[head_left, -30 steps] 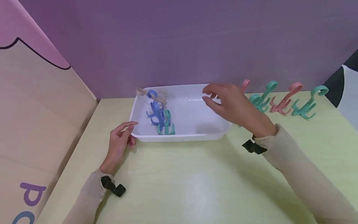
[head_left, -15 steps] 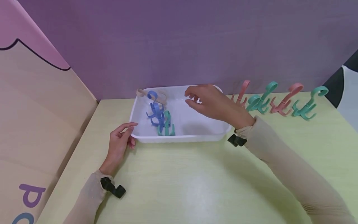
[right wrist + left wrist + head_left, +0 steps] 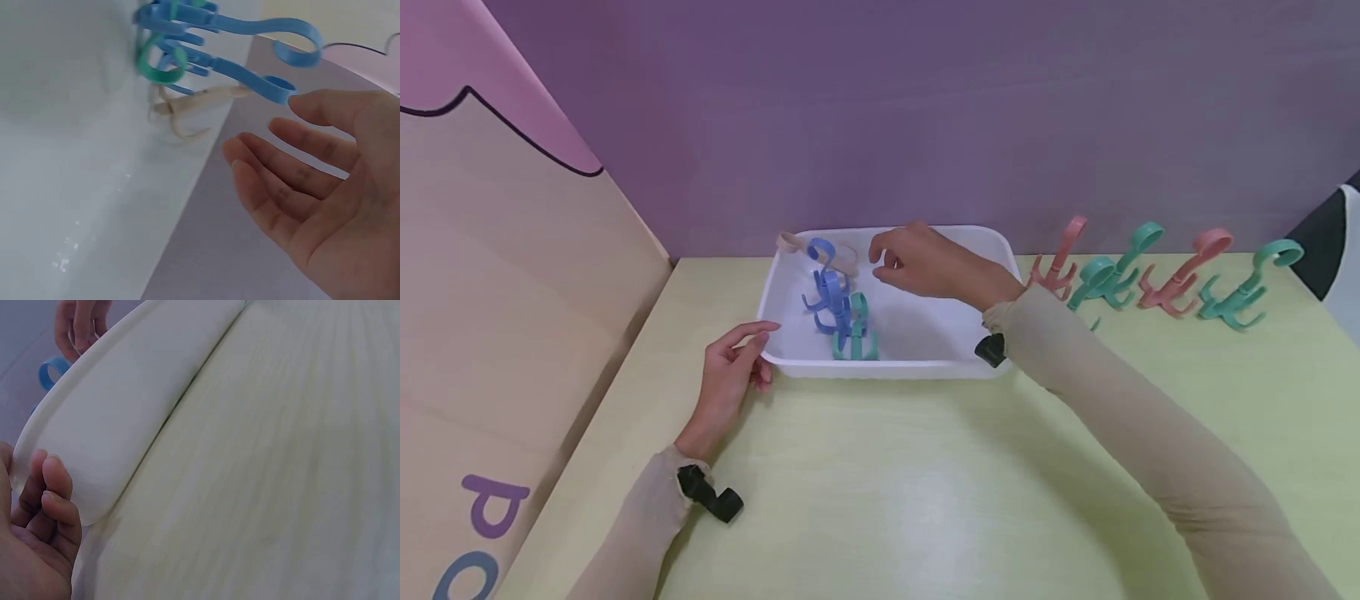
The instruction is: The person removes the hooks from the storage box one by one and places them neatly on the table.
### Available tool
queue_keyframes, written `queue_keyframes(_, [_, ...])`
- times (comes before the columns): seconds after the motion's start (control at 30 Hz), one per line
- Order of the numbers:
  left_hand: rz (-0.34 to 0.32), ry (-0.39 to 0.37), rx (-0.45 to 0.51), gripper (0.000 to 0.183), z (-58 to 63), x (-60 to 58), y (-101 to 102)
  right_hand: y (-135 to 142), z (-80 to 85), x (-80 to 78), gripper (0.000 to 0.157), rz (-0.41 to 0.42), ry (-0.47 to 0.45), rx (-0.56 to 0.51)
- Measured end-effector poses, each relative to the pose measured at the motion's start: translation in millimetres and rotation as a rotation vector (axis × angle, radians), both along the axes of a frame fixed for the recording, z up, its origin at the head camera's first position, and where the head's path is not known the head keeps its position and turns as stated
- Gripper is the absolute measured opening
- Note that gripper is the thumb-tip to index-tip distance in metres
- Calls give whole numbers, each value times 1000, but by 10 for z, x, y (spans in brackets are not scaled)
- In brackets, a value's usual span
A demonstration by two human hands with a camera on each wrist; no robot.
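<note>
My left hand [image 3: 730, 375] grips the near left corner of the white plastic tray [image 3: 887, 369], with its fingers at the rim and outer wall. Above the tray's middle hovers my right hand [image 3: 925, 262], its fingers loosely bent around nothing. Two blue multi-prong hanger hooks [image 3: 831, 287] sit in the tray's left part, one behind the other. In front of them is a green hook [image 3: 857, 329], and a beige hook [image 3: 786, 243] lies at the back left corner. In the right wrist view, my thumb is close to the curled end of a blue hook [image 3: 250, 78].
On the table right of the tray, red hooks [image 3: 1183, 271] and green hooks [image 3: 1240, 296] stand in a loose row, partly behind my right sleeve [image 3: 1120, 400]. A purple backdrop [image 3: 925, 117] rises behind the table, and a printed panel [image 3: 512, 292] borders the left side.
My right hand has moved left over the tray, from its right side to beside the blue hooks. The left hand has stayed at the tray corner. The whole head view has shifted slightly.
</note>
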State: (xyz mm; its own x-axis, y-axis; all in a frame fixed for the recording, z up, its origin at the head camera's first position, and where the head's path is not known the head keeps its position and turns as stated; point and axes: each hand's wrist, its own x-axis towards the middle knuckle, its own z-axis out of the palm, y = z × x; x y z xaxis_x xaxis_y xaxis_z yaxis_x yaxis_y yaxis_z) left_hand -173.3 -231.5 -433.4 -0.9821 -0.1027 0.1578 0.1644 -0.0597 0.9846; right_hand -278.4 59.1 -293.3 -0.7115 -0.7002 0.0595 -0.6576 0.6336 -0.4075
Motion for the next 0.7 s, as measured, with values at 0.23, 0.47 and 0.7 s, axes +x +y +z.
queue_keyframes(0.23, [-15,-4,-10,28,-2,10,40,-118,-174,-83,25,-20,-130,94])
queue_keyframes(0.47, [-28,-1,-12,26,9,22,54,-236,-261,-165,27,-32,-152,131])
queue_keyframes(0.7, [-6,-22,-10,25,-4,12,75,-309,-320,-236,28,-45,-213,194])
